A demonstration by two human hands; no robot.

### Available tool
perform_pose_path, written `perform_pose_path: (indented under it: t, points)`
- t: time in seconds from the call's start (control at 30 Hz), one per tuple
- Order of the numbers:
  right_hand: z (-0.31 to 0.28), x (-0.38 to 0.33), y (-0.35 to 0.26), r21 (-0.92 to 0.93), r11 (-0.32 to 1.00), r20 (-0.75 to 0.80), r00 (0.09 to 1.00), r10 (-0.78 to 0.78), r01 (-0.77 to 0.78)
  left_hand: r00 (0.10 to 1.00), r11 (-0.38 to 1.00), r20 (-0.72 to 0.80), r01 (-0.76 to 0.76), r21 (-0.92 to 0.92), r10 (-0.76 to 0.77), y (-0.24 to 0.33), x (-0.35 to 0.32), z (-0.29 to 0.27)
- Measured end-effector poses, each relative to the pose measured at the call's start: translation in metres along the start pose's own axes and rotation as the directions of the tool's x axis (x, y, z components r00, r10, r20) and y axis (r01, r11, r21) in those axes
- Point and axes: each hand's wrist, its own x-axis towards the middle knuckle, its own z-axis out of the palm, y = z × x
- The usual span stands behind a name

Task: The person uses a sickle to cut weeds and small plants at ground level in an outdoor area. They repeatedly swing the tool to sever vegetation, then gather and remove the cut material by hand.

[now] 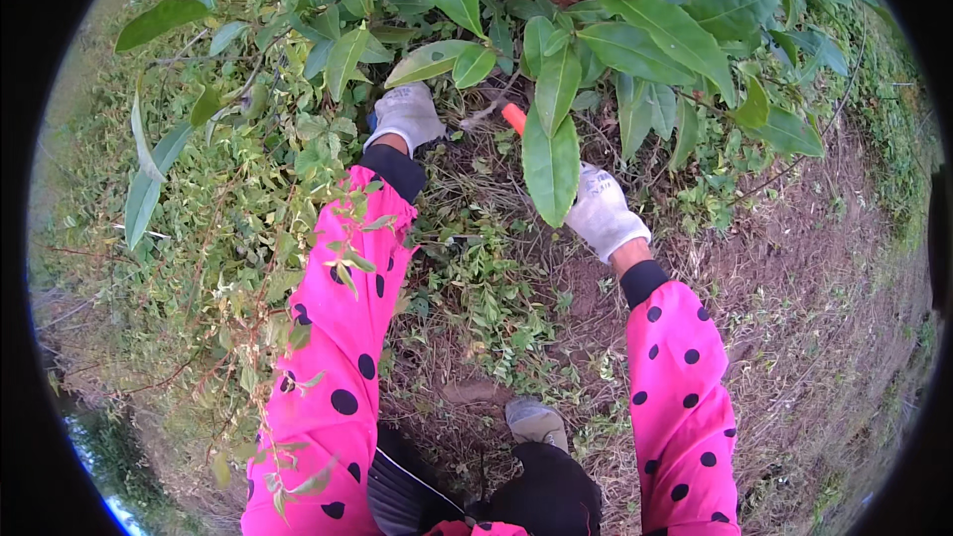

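You seem mid-reach beneath the leaves [552, 167], left hand [409, 115] and right hand [603, 215] apart, whether either grips I cannot tell, and the next move likely calls for a clearer view

Outdoor overgrown plot, identified by 1 leafy shrub [558, 84], weeds [238, 199] below-left of it, and brown soil [784, 258] below-right.
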Motion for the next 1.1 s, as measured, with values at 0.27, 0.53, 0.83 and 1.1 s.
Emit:
perform_pose_path:
  t: [0.27,0.53,0.83,1.1]
  points:
    - [0.017,-0.094,0.011,0.298,0.913,0.022,0.958,0.284,-0.278,0.968,0.987,-0.206,-0.155,-0.046,0.142,-0.025,-0.053,0.020]
    - [0.009,-0.220,-0.061,0.792,0.268,0.269,0.707,0.654,-0.549,0.963,0.984,-0.200,-0.175,0.042,0.180,-0.028,-0.193,0.057]
    - [0.058,-0.240,-0.069,0.691,0.376,0.239,0.687,0.686,-0.617,0.819,0.837,-0.195,-0.548,0.017,0.540,0.096,-0.200,-0.003]
    - [0.024,-0.180,-0.059,0.778,0.325,0.191,0.695,0.693,-0.537,0.890,0.890,0.368,-0.375,0.259,0.269,0.101,-0.110,0.047]
